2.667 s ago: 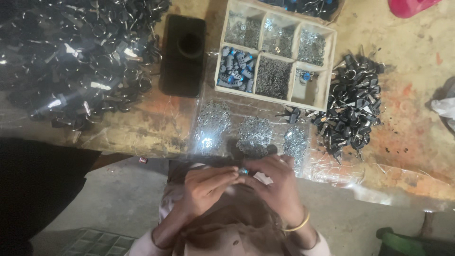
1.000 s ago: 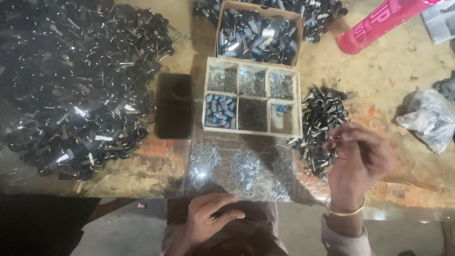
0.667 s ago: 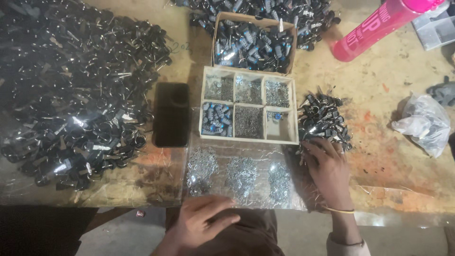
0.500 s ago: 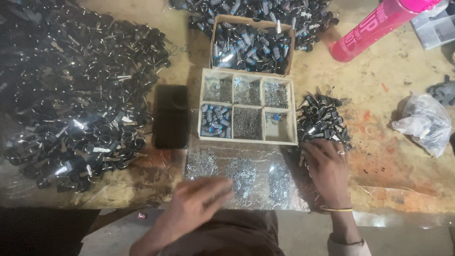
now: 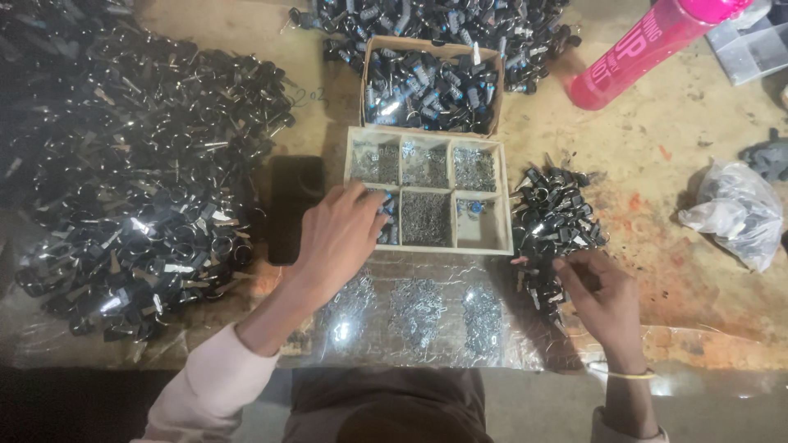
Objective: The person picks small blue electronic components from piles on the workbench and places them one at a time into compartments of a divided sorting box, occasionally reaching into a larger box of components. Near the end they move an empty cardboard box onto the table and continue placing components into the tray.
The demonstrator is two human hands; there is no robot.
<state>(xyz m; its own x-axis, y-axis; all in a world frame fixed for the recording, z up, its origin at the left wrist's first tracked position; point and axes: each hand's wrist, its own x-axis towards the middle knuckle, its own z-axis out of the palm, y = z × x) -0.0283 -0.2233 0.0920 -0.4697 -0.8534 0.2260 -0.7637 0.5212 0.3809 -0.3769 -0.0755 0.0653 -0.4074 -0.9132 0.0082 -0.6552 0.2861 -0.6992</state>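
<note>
Head view: the wooden tray [image 5: 428,248] of six compartments sits mid-bench and serves as the landmark. The left hand [image 5: 341,234] reaches over the tray's near-left compartment, fingers curled down onto the blue parts [image 5: 386,220] in it; whether its grip has closed on one I cannot tell, since the hand hides the fingertips. The right hand [image 5: 603,299] rests right of the tray, at the near end of the small pile [image 5: 554,221] of black pieces, its fingers bent in among them; its grip also cannot be read for sure.

Left of the tray lies a black phone [image 5: 293,207], and beyond that a big heap [image 5: 131,172] of black pieces. Behind the tray stands a cardboard box [image 5: 428,86] full of similar parts. In front of the tray, three clusters of small metal bits [image 5: 414,312] lie on clear plastic. A pink bottle [image 5: 648,45] lies far right of the box.

The step in hand looks like fetching: one part from each side. The next move likely calls for a firm pinch, then bringing both hands together.
</note>
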